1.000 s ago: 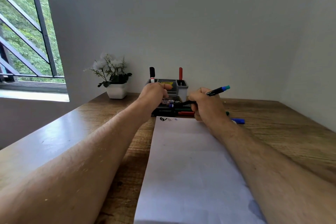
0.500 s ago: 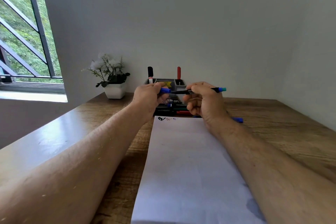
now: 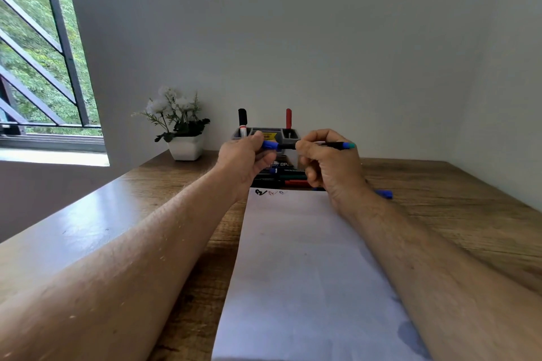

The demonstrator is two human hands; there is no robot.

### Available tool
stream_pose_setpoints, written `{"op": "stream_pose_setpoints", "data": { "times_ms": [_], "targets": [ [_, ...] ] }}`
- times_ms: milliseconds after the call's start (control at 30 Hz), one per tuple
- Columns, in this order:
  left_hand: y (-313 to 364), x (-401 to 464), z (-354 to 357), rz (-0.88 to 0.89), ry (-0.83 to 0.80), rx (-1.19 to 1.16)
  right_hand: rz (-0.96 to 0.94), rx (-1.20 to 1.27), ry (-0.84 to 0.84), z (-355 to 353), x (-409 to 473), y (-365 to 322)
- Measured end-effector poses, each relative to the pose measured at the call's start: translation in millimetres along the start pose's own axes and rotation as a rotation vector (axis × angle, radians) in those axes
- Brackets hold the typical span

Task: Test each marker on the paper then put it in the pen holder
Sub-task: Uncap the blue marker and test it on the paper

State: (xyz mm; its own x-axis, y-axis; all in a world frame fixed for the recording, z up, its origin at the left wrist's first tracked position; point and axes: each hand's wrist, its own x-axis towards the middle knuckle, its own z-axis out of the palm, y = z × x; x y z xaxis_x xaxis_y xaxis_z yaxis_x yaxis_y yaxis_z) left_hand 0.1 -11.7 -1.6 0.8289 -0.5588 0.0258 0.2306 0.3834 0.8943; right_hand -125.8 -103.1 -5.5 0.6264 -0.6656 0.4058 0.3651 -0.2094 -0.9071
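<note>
Your right hand (image 3: pixel 328 167) grips the light, stiff marker (image 3: pixel 311 146) mid-barrel; left hand (image 3: pixel 246 158) pinches its blue cap (image 3: pixel 270 145).

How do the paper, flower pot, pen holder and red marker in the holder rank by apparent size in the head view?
1. paper, nearest the camera
2. flower pot
3. pen holder, partly hidden behind the hands, so its place against the pot is unsure
4. red marker

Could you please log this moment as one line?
left hand: grips blue cap | right hand: grips marker | holder: two markers
</note>
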Motion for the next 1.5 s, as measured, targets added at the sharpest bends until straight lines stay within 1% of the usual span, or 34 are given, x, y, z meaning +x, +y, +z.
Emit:
{"op": "stream_pose_setpoints", "data": {
  "times_ms": [100, 200, 300, 367, 467, 600, 767, 833, 933, 1167, 1333, 1433, 1500],
  "targets": [
    [0.7, 2.7, -2.9, 0.024, 0.029, -0.023, 0.017, 0.04, -0.034, 1.5, -1.0, -0.3],
    [1.9, 4.4, -4.2, 0.043, 0.049, -0.04, 0.075, 0.104, -0.072, 3.2, -2.6, -0.6],
    [2.6, 4.9, -3.6, 0.088, 0.058, -0.046, 0.097, 0.05, -0.072, 4.0, -3.0, -0.5],
    [2.7, 5.4, -4.1, 0.114, 0.068, -0.038, 0.061, -0.048, -0.038, 4.1, -2.0, 0.4],
    [4.1, 5.7, -7.2, 0.137, 0.089, -0.036, -0.053, -0.293, 0.014, 2.1, 0.3, 2.5],
    [4.2, 3.6, -8.1, 0.155, 0.057, -0.026, -0.233, -0.618, 0.007, 3.8, -3.5, 4.7],
    [0.7, 1.9, -7.7, 0.178, -0.004, -0.023, -0.324, -0.757, -0.015, 3.0, -5.4, 2.6],
    [-1.1, 1.8, -6.8, 0.188, -0.004, -0.029, -0.329, -0.759, -0.033, 2.2, -5.8, 2.0],
    [-1.2, 0.5, -2.2, 0.199, 0.003, -0.071, -0.321, -0.754, -0.016, 1.0, -3.1, 2.9],
    [-4.9, 1.0, -1.6, 0.186, -0.06, -0.091, -0.151, -0.655, -0.083, -1.7, 0.5, 3.8],
    [-4.7, -3.0, -0.9, 0.188, -0.107, -0.023, -0.068, -0.602, -0.089, -3.7, 0.7, 5.7],
    [-8.9, -11.4, 4.8, 0.184, -0.192, 0.087, -0.071, -0.61, -0.057, 1.0, -0.3, 5.9],
    [-10.2, -15.6, 11.0, 0.209, -0.209, 0.137, -0.076, -0.596, -0.025, 3.0, -0.8, 3.2]
  ]
}}
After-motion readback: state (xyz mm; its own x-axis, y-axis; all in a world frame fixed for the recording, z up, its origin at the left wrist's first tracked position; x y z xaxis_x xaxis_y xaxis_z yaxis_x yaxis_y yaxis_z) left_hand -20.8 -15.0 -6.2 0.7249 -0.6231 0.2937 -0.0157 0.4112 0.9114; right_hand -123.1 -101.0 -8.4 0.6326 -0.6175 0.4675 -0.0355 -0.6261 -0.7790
